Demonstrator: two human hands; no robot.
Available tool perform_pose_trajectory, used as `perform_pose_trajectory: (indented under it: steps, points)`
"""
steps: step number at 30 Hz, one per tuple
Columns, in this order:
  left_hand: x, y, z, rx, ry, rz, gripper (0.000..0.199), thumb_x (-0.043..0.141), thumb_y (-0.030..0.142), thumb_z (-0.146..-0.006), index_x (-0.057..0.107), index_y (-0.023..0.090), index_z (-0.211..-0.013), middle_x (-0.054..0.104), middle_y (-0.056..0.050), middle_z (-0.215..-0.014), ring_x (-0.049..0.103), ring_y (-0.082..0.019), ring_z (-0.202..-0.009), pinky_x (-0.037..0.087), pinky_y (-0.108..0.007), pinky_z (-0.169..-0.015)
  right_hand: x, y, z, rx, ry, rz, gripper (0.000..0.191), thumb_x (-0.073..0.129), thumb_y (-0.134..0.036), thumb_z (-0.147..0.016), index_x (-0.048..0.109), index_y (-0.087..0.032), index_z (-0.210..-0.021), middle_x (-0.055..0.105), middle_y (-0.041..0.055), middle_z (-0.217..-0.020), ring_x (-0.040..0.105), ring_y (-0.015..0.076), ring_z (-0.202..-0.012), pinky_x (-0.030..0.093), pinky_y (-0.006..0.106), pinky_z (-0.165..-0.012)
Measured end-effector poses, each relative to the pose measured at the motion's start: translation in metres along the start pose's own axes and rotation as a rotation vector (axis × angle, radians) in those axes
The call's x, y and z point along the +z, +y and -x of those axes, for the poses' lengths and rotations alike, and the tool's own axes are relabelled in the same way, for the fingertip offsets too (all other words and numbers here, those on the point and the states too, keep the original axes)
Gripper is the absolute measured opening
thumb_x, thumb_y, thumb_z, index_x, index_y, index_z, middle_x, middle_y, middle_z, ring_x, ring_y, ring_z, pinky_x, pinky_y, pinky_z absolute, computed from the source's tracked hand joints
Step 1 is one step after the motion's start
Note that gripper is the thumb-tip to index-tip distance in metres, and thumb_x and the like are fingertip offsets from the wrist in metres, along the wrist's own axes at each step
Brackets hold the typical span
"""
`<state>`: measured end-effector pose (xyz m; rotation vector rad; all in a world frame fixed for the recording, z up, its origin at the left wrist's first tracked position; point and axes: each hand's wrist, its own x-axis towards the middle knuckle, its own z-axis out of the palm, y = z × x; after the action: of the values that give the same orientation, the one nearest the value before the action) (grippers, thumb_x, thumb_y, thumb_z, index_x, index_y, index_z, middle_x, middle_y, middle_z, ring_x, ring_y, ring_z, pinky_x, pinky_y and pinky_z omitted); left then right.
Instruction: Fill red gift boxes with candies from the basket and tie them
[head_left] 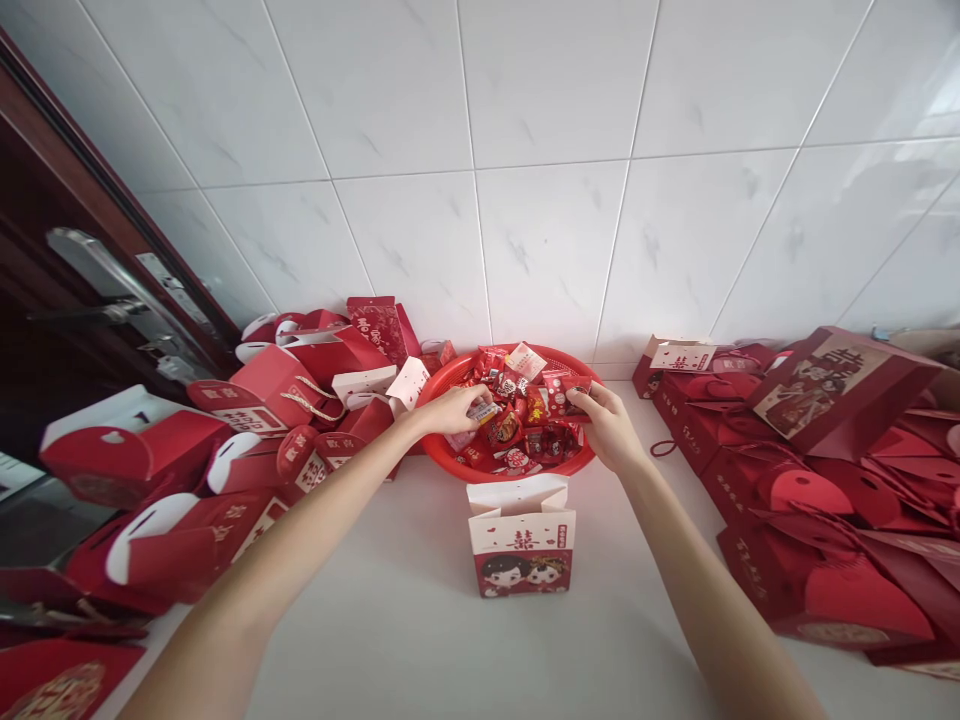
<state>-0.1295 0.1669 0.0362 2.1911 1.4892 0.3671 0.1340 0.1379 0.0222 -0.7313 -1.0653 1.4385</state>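
Both hands are at a red plastic basket heaped with wrapped sweets. On its left side, my left hand pinches a small wrapped candy with a yellowish-white wrapper. Over the right rim, my right hand grips a red candy packet by its edge. In front of the basket stands an upright red and white paper box, open at the top, with two cartoon figures printed on it.
Red gift boxes crowd the left of the white tabletop. More red boxes are stacked at the right, with a cord loop beside them. A tiled wall stands behind; a door handle is at the far left.
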Motion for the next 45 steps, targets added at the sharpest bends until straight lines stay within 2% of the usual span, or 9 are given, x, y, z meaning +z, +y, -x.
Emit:
perform_pose_trajectory:
  steps: [6, 11, 15, 19, 23, 27, 30, 36, 45]
  points:
    - [-0.007, -0.002, 0.0, -0.032, -0.014, 0.111, 0.024, 0.059, 0.029, -0.074, 0.065, 0.021, -0.096, 0.073, -0.005, -0.105, 0.065, -0.023, -0.095, 0.05, -0.031, -0.082, 0.0, -0.001, 0.001, 0.002, -0.004, 0.005, 0.026, 0.081, -0.044, -0.066, 0.072, -0.023, -0.078, 0.073, 0.0009, -0.081, 0.067, 0.02, -0.078, 0.056, 0.034, -0.076]
    - [-0.007, -0.003, 0.003, -0.07, 0.023, 0.363, 0.032, 0.052, 0.029, -0.077, 0.067, 0.02, -0.104, 0.071, -0.005, -0.105, 0.065, -0.021, -0.089, 0.052, -0.03, -0.072, -0.001, 0.0, 0.001, -0.005, -0.008, 0.009, 0.025, 0.081, -0.043, -0.066, 0.072, -0.023, -0.078, 0.072, 0.0002, -0.079, 0.066, 0.0189, -0.075, 0.056, 0.032, -0.074]
    - [-0.007, 0.003, 0.007, -0.117, 0.023, 0.692, 0.027, 0.061, 0.031, -0.073, 0.069, 0.018, -0.096, 0.07, -0.005, -0.094, 0.063, -0.018, -0.077, 0.05, -0.028, -0.064, -0.002, 0.0, 0.0, -0.008, -0.001, 0.012, 0.025, 0.081, -0.043, -0.066, 0.071, -0.023, -0.076, 0.071, -0.0001, -0.077, 0.065, 0.0182, -0.073, 0.055, 0.032, -0.072]
    - [-0.006, 0.013, 0.01, -0.111, -0.002, 0.851, 0.032, 0.071, 0.036, -0.074, 0.069, 0.016, -0.099, 0.07, -0.005, -0.093, 0.066, -0.019, -0.08, 0.05, -0.028, -0.066, -0.001, 0.0, 0.0, -0.002, 0.001, 0.003, 0.027, 0.081, -0.044, -0.066, 0.072, -0.023, -0.079, 0.071, 0.0002, -0.08, 0.066, 0.0179, -0.075, 0.055, 0.031, -0.073]
    - [0.0, 0.021, 0.013, -0.016, 0.055, 0.898, 0.044, 0.079, 0.03, -0.071, 0.065, 0.019, -0.111, 0.071, -0.006, -0.107, 0.068, -0.019, -0.092, 0.052, -0.027, -0.074, 0.001, -0.002, 0.002, 0.005, -0.007, -0.003, 0.027, 0.081, -0.044, -0.067, 0.071, -0.023, -0.081, 0.071, 0.0002, -0.082, 0.066, 0.0182, -0.077, 0.056, 0.033, -0.076]
    - [0.004, 0.031, 0.016, 0.046, 0.045, 0.899, 0.052, 0.079, 0.032, -0.074, 0.059, 0.02, -0.12, 0.072, -0.006, -0.108, 0.07, -0.018, -0.087, 0.052, -0.027, -0.073, 0.001, -0.004, 0.002, 0.018, 0.0, -0.048, 0.028, 0.085, -0.042, -0.064, 0.071, -0.024, -0.081, 0.071, -0.0012, -0.08, 0.065, 0.0168, -0.075, 0.055, 0.03, -0.073]
    - [0.006, 0.041, 0.015, 0.063, 0.084, 0.864, 0.05, 0.08, 0.032, -0.073, 0.06, 0.018, -0.116, 0.073, -0.006, -0.103, 0.07, -0.018, -0.086, 0.052, -0.028, -0.075, 0.001, -0.006, 0.003, 0.049, -0.029, -0.07, 0.031, 0.086, -0.043, -0.063, 0.073, -0.024, -0.083, 0.072, -0.0008, -0.081, 0.066, 0.0172, -0.076, 0.055, 0.03, -0.074]
    - [0.015, 0.063, 0.007, 0.196, 0.193, 0.647, 0.034, 0.077, 0.036, -0.072, 0.07, 0.019, -0.101, 0.072, -0.006, -0.108, 0.067, -0.025, -0.107, 0.054, -0.036, -0.087, 0.003, -0.008, 0.007, 0.074, -0.135, 0.036, 0.028, 0.081, -0.045, -0.072, 0.071, -0.025, -0.09, 0.074, 0.0002, -0.089, 0.067, 0.0193, -0.082, 0.055, 0.032, -0.077]
    - [0.017, 0.074, 0.024, 0.203, 0.326, 0.624, 0.042, 0.064, 0.051, -0.087, 0.069, 0.023, -0.118, 0.073, -0.005, -0.107, 0.07, -0.021, -0.092, 0.057, -0.03, -0.073, 0.009, -0.019, 0.015, 0.036, -0.115, 0.101, 0.031, 0.082, -0.048, -0.071, 0.07, -0.023, -0.086, 0.071, 0.0006, -0.083, 0.065, 0.0184, -0.076, 0.055, 0.029, -0.068]
